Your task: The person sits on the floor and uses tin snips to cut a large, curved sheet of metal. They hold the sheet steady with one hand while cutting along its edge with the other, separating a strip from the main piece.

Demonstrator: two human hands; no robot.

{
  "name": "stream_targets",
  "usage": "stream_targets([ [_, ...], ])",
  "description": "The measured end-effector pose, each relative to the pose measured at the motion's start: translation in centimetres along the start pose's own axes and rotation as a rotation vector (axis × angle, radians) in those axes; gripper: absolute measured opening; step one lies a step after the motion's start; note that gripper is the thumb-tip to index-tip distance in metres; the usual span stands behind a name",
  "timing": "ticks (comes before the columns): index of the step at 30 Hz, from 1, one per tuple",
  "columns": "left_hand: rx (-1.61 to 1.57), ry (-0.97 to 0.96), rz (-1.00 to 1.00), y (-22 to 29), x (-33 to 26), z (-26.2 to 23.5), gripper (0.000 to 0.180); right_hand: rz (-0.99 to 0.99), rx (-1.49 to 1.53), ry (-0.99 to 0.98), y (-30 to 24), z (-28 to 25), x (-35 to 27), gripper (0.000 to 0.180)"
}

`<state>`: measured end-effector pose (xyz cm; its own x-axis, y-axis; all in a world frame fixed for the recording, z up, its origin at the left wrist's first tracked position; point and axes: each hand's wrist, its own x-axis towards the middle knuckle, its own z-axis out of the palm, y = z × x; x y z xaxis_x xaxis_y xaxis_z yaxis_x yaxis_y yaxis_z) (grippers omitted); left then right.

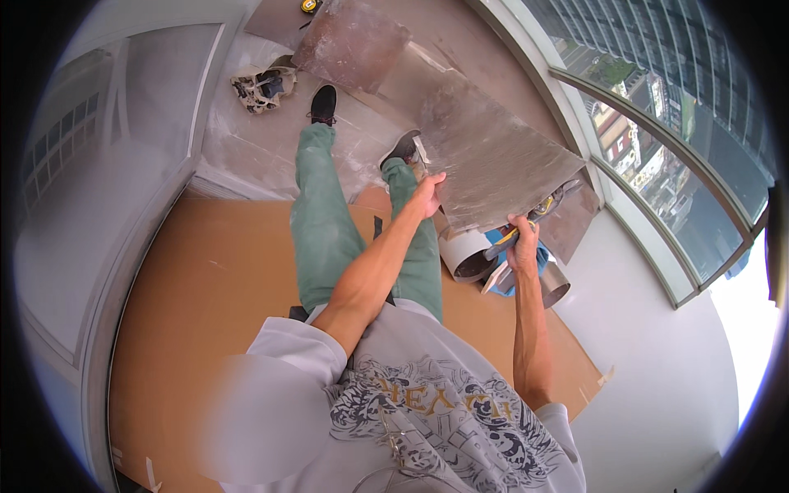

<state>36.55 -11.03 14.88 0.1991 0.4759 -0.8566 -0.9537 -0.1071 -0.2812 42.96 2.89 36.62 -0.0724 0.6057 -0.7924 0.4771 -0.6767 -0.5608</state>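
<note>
My left hand (429, 194) is closed on the left edge of a large, thin grey-brown slab (501, 152), thumb on top of it. The slab is tilted in front of me, over my right foot. At its near right corner, my right hand (523, 240) wraps round a hand tool (500, 246) with a dark and yellow handle. The tool's metal head lies along the slab's right edge; its exact kind is hard to make out. Just below the slab are a pale round container (470, 253) and some blue material (542, 260), both partly hidden.
Brown board (205, 271) covers the near floor. Ahead lie more slabs (353, 45), a patterned cloth bag (265, 88) and a yellow tape measure (310, 6). A glass door (115, 164) stands left, and a curved window frame (649, 222) with a low white wall runs along the right.
</note>
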Motion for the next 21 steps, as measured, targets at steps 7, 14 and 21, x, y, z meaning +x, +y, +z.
stream_targets([
  [7, -0.034, 0.030, 0.011, -6.7, 9.7, -3.2, 0.066, -0.028, 0.057, -0.053, 5.5, -6.2, 6.7, 0.018],
  [14, 0.000, 0.057, -0.097, -12.8, 2.4, -0.6, 0.062, -0.046, 0.048, -0.108, 8.0, -8.5, 10.3, 0.025],
  [21, 0.008, 0.047, -0.066, -14.1, 3.3, -3.1, 0.033, -0.094, -0.101, -0.109, 11.5, -9.9, 12.8, 0.032],
])
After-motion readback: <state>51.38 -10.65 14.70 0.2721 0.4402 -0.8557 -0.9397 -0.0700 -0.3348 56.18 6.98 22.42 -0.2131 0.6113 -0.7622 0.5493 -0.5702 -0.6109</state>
